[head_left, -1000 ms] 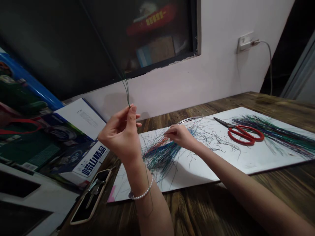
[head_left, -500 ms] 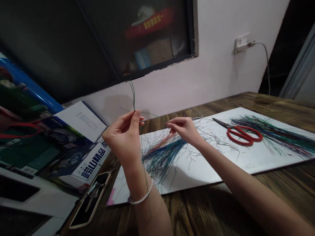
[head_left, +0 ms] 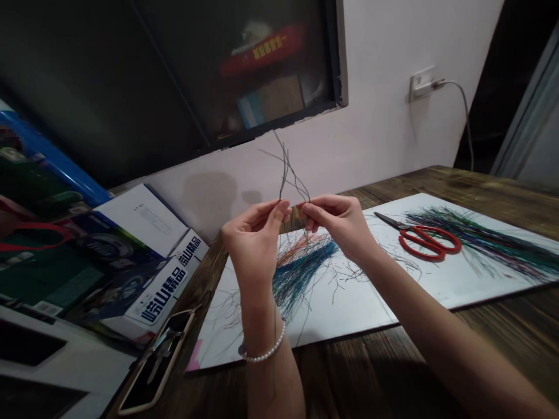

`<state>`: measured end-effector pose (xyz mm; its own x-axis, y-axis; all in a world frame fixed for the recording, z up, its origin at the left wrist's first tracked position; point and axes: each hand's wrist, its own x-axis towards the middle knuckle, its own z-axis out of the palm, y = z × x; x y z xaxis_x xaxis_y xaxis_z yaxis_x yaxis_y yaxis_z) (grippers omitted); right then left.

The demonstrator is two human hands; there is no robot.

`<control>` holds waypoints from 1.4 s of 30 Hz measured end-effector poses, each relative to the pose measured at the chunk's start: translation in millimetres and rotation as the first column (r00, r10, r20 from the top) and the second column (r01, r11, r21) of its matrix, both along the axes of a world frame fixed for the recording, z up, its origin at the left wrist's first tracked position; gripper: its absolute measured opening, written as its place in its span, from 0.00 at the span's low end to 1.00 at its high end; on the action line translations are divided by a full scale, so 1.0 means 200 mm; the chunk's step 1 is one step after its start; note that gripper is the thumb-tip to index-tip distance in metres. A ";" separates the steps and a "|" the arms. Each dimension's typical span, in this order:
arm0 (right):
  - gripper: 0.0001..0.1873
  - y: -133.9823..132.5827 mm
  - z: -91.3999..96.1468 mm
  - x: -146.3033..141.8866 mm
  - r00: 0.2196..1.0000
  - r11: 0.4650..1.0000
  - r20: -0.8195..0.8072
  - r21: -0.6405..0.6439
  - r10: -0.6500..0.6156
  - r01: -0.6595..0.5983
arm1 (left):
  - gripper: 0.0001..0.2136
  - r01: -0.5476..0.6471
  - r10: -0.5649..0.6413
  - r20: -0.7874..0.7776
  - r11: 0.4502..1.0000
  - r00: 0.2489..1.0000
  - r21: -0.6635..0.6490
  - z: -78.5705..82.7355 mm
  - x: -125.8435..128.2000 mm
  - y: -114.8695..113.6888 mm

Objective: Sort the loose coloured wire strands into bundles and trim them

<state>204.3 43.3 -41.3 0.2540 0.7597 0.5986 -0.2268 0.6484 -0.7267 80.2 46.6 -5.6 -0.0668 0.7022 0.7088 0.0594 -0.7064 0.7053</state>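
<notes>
Thin dark green strands (head_left: pixel 285 169), like wire or stiff thread, stick up above my fingertips. My left hand (head_left: pixel 255 238) pinches some of them between thumb and forefinger, and a long end hangs down past its wrist. Close beside it, my right hand (head_left: pixel 338 221) pinches more strands, whose upper ends cross those from the left. Below the hands, a bundle of blue, green and orange strands (head_left: pixel 301 273) lies on a white board (head_left: pixel 358 308). Whether the strands are joined between my fingers is hidden.
Red-handled scissors (head_left: pixel 430 241) lie on the board, with another multicoloured strand bundle (head_left: pixel 493 247) to their right. Short offcuts are scattered mid-board. Left of it are a phone-like case (head_left: pixel 157 361) and white-and-blue boxes (head_left: pixel 163 297) on the wooden table (head_left: pixel 349 378).
My right hand has risen from over the board, bringing strands up beside my left hand. The left hand has shifted right, and the strand ends now cross above the fingertips.
</notes>
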 end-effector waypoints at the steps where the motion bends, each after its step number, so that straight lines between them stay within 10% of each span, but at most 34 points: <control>1: 0.05 0.00 0.00 0.00 1.000 1.000 0.006 -0.003 0.018 -0.018 | 0.04 0.005 -0.005 0.015 1.000 1.000 -0.006 0.00 0.02 -0.01; 42: 0.11 -0.09 0.03 -0.03 0.917 0.986 0.368 0.003 0.156 -0.169 | 0.03 0.261 -0.239 0.172 0.958 0.956 -0.116 -0.01 0.01 0.02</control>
